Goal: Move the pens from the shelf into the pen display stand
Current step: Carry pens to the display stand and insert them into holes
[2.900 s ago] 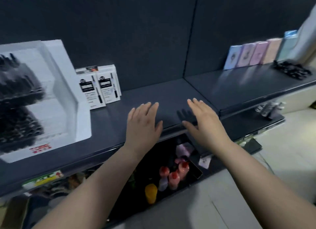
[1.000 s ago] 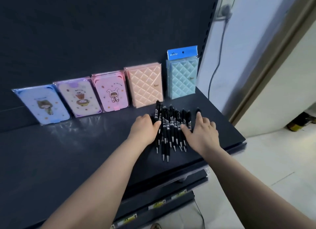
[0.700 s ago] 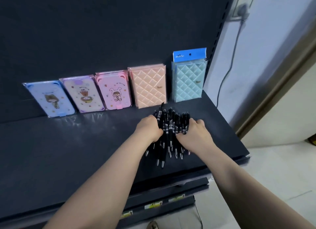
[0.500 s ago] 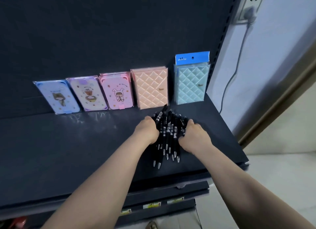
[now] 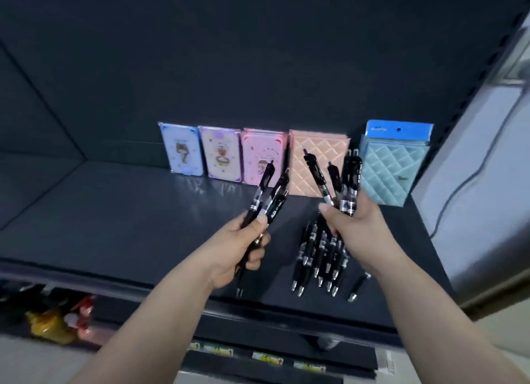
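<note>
Left hand [image 5: 238, 249] curls round three black plastic click pens [image 5: 268, 200] left of the peach quilted notebook [image 5: 315, 154]. Right hand [image 5: 352, 228] clasps about four more pens [image 5: 348, 180] before it. Below the notebook, a loose pen pile [image 5: 318, 254] lies on the dark shelf [image 5: 129, 211], its count unclear.

No legible text anywhere.

Black click pens [image 5: 321, 257] — most heaped on the shelf [image 5: 114, 211] (silver tips toward its front edge), several held up, fanned.
</note>
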The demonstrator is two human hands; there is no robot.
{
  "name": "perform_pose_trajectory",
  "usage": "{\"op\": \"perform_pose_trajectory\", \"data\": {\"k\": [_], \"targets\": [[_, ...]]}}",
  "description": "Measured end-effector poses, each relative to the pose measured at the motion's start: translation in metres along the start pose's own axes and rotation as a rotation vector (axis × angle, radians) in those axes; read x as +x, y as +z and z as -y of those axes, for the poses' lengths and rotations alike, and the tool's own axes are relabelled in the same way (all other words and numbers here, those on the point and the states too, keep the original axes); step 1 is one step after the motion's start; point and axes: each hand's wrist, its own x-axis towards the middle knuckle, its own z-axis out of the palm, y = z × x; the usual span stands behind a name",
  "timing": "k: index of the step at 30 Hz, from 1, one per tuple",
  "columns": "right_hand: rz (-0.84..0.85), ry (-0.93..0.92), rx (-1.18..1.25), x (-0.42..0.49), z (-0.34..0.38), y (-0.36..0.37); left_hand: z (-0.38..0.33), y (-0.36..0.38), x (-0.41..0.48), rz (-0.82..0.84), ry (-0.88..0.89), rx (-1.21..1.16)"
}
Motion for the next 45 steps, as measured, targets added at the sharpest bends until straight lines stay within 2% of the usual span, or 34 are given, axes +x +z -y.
{"op": "perform_pose_trajectory", "data": {"k": [7,11,14,20,24,28,32,36,40,42,45], "targets": [[0.229,0.036,0.281,0.001,0.025,0.116,0.002,-0.060,-0.054,-0.021,0.107,-0.013],[0.330,0.002,0.270,-0.006,0.038,0.202,-0.004,-0.127,-0.094,-0.018,0.106,-0.011],[0.419,0.017,0.231,-0.020,0.048,0.281,-0.015,-0.184,-0.130,-0.034,0.099,-0.097],[0.577,0.055,0.280,-0.045,0.073,0.447,-0.040,-0.325,-0.208,-0.169,0.101,-0.239],[0.647,0.150,0.328,-0.053,0.088,0.536,-0.037,-0.403,-0.254,-0.114,0.092,-0.264],[0.839,0.150,0.288,-0.059,0.100,0.617,-0.039,-0.471,-0.283,-0.106,0.086,-0.250],[0.968,0.065,0.141,-0.058,0.100,0.696,-0.048,-0.536,-0.294,-0.297,0.172,-0.315],[0.918,-0.014,0.117,-0.057,0.106,0.789,-0.071,-0.609,-0.308,-0.690,0.292,-0.329],[1.089,0.095,0.155,-0.071,0.120,0.867,-0.099,-0.675,-0.332,-1.047,0.404,-0.373],[1.173,0.161,0.165,-0.079,0.127,0.900,-0.112,-0.701,-0.343,-1.150,0.431,-0.379],[1.235,0.217,0.169,-0.091,0.134,0.956,-0.127,-0.744,-0.360,-1.187,0.466,-0.362]]}}
